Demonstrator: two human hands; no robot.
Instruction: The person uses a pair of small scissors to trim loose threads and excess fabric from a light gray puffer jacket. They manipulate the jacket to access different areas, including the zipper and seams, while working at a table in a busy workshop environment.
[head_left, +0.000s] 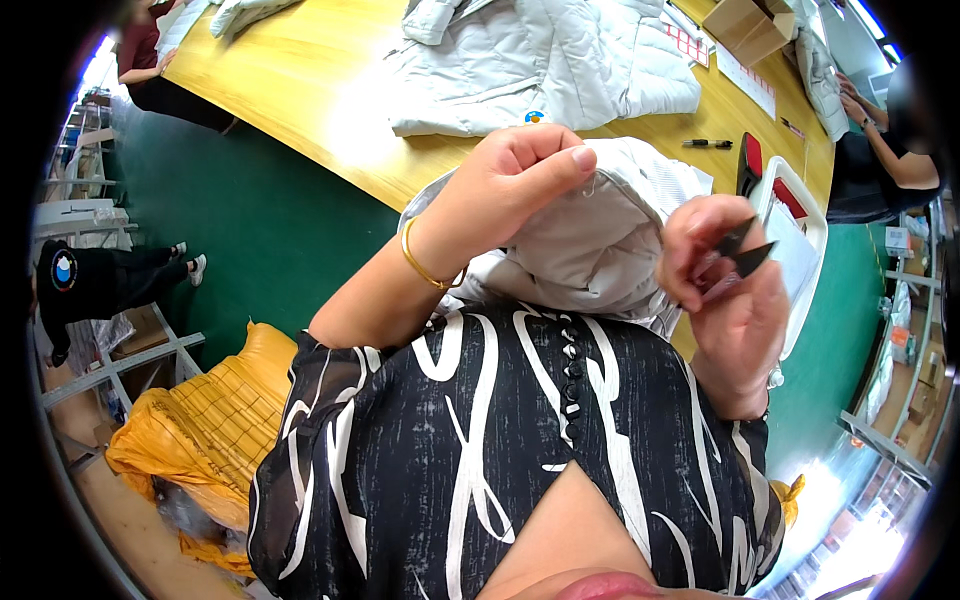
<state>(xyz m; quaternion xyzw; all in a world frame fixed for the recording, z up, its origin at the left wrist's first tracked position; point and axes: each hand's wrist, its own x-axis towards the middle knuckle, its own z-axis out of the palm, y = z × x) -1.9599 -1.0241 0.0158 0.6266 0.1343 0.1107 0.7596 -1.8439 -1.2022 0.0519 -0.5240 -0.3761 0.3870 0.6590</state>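
My left hand (520,185), with a gold bangle at the wrist, is closed with its thumb pressed on the edge of a light grey garment (590,245). The garment hangs in folds between my hands, against the table's near edge. My right hand (735,315) is curled around a small pair of thread snips (748,250). Their two dark blades stand apart and point up and to the right. The fingers of this hand are beside the garment's right edge; whether they also pinch the cloth, I cannot tell.
A pale padded jacket (560,70) lies on the yellow table (300,100). To the right are a black pen (708,144), a white tray (815,240), a red-and-black pad (750,160) and a cardboard box (745,30). Other people stand left and right. Yellow sacks (220,410) lie behind me.
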